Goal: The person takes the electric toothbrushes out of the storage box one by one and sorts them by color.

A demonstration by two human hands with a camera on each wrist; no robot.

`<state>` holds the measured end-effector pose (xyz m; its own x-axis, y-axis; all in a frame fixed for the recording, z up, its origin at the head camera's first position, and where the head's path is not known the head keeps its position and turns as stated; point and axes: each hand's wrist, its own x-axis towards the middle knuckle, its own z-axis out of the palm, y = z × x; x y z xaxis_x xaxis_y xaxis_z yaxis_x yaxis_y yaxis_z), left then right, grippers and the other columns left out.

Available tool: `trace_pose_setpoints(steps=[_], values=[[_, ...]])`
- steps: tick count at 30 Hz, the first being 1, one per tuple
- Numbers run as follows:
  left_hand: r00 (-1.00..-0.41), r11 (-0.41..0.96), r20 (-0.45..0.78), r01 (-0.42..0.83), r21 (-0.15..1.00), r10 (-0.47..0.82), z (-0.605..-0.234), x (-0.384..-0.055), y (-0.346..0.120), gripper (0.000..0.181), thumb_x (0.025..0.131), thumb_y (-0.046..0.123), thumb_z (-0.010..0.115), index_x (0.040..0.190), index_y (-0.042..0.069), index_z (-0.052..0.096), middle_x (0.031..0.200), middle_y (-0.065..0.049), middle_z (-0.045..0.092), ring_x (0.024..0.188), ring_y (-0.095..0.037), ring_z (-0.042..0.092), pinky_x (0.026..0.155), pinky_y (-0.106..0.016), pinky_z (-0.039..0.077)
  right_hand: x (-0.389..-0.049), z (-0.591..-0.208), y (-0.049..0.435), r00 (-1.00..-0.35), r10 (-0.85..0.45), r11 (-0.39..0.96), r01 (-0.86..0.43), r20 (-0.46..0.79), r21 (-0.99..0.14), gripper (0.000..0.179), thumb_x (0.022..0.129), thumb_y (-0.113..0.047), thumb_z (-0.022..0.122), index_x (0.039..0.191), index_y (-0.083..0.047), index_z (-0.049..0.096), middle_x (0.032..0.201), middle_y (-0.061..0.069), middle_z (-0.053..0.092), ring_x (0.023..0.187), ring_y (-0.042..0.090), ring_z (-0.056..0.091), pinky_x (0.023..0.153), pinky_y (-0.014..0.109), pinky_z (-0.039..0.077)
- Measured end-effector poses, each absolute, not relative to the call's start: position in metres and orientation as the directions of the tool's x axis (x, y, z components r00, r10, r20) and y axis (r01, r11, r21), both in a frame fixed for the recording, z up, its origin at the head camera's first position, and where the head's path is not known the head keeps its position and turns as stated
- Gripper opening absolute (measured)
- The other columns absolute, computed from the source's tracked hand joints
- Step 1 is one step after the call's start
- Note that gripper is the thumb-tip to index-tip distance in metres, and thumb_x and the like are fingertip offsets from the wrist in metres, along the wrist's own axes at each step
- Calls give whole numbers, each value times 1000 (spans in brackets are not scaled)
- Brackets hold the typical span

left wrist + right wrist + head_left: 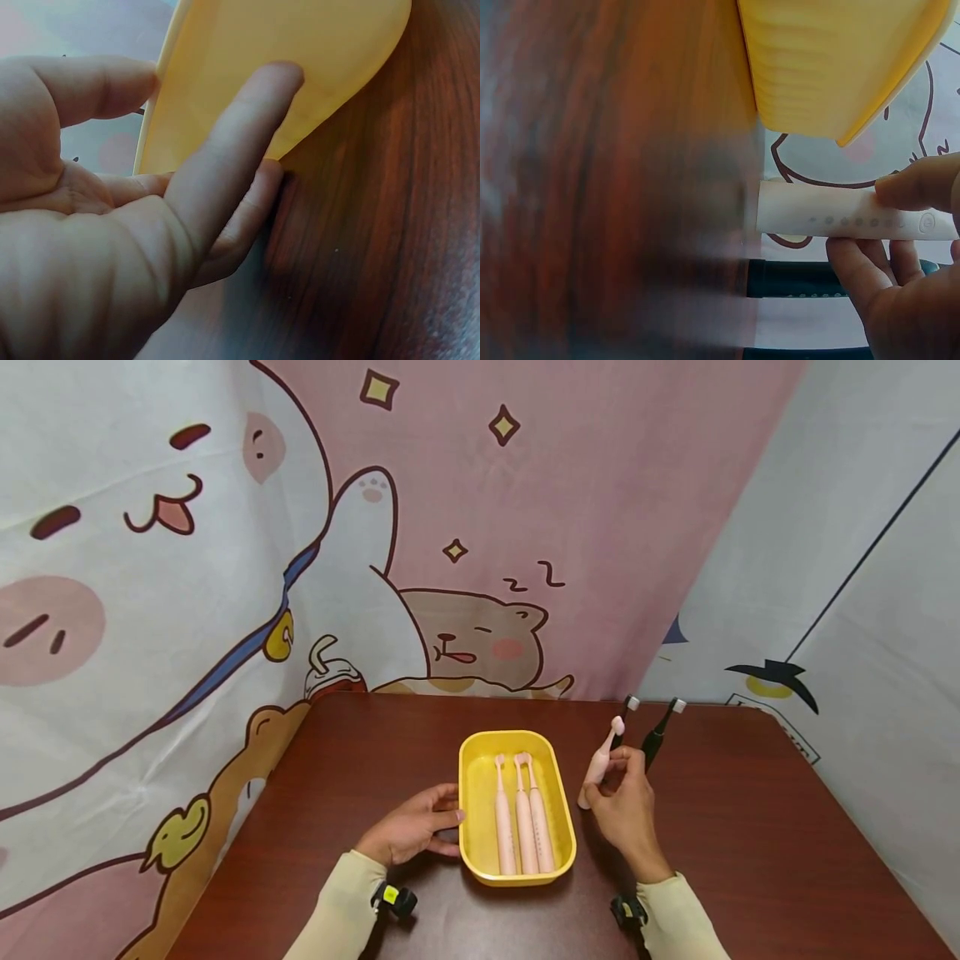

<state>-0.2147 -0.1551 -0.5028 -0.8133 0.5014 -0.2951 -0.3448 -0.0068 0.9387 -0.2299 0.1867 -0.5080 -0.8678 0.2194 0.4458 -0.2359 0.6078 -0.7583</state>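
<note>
A yellow tray (467, 777) holds several pale pink electric toothbrushes (523, 827) lying side by side, heads toward the back. My left hand (416, 822) touches the tray's left side with fingers extended; in the left wrist view one finger lies along the yellow outer wall (337, 52). Just right of the tray, my right hand (626, 802) pinches another pink electric toothbrush (597, 770) between thumb and fingers. It is held upright with a slight tilt, head up, its base close over the tabletop in the right wrist view. A row of small marks runs down its handle (810, 210).
Two black electric toothbrushes stand upright behind my right hand: one black toothbrush (655, 742) at the right, the other black toothbrush (628, 710) partly hidden by the pink one. The dark brown table (750, 827) meets a cartoon-printed cloth (600, 527) at the back.
</note>
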Motion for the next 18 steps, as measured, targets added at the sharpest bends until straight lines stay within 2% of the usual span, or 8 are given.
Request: trace_pose_setpoints(steps=[6,10,18], values=[[-814,-7,-296,-346,938,500,-502,-215,-154,57,109,8,55,160,-5,30,150,-32,43,115,-34,70,87,-50,66,-228,-509,187,-869,215,624,-229,445,-747,65,75,5,86,126,-4,48,103,17,69,86,29,70,73,21,57],[-811,-6,-294,-344,939,505,-502,-214,-154,57,110,8,55,160,-4,30,151,-32,43,116,-34,70,87,-50,66,-224,-508,185,-870,215,633,-222,443,-742,64,75,5,86,126,-4,49,103,17,69,89,29,69,73,21,52],[-813,-7,-290,-339,941,505,-503,-214,-155,57,109,8,55,160,-4,31,150,-32,44,117,-35,70,87,-50,66,-215,-506,181,-879,211,624,-216,427,-751,61,74,5,85,122,-4,50,100,16,70,88,29,72,73,22,60]])
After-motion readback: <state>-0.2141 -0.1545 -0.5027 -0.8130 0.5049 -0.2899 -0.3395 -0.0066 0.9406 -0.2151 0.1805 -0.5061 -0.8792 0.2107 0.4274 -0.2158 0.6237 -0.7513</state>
